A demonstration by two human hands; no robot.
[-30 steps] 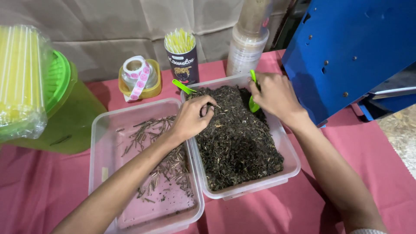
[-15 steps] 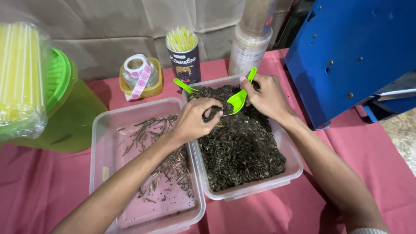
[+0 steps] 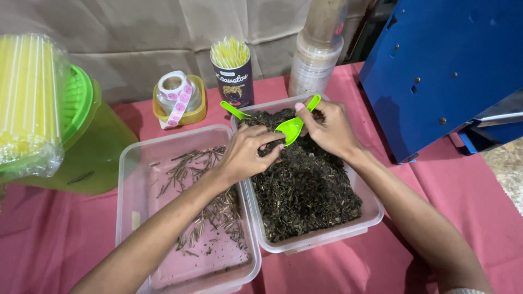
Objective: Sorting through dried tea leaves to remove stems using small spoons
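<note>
Both forearms reach forward from the bottom of the view and converge. The left hand is curled, fingertips pinched together and pointing right. The right hand is closed in a grip, thumb raised, knuckles upward.

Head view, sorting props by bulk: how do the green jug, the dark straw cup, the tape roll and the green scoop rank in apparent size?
1. green jug, though nearest the camera
2. dark straw cup
3. tape roll and green scoop: too alike to rank; right hand hides part.

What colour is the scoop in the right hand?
Bright lime green: the plastic scoop in the right hand, seen clearly in the head view.
</note>
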